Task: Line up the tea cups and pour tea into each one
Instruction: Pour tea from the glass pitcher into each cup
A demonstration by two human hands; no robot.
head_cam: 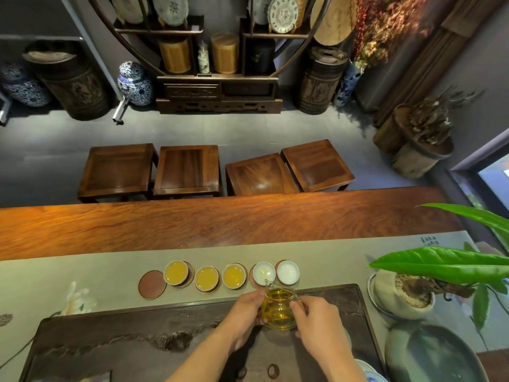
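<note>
Several small white tea cups stand in a row on brown coasters on the grey cloth runner. Three at the left (176,272) (207,278) (234,275) hold amber tea. The fourth cup (264,272) has a little liquid in it, and the fifth cup (288,272) looks empty. A glass pitcher (278,308) with amber tea is tilted, its spout over the near rim of the fourth cup. My left hand (243,312) grips the pitcher's left side and my right hand (316,318) holds its right side. One bare coaster (152,284) lies at the row's left end.
A dark carved tea tray (124,343) fills the near table. A potted plant (405,293) with big green leaves stands at the right, a dark round dish (432,357) below it. A white flower (77,300) lies at the left. Wooden stools stand beyond the table.
</note>
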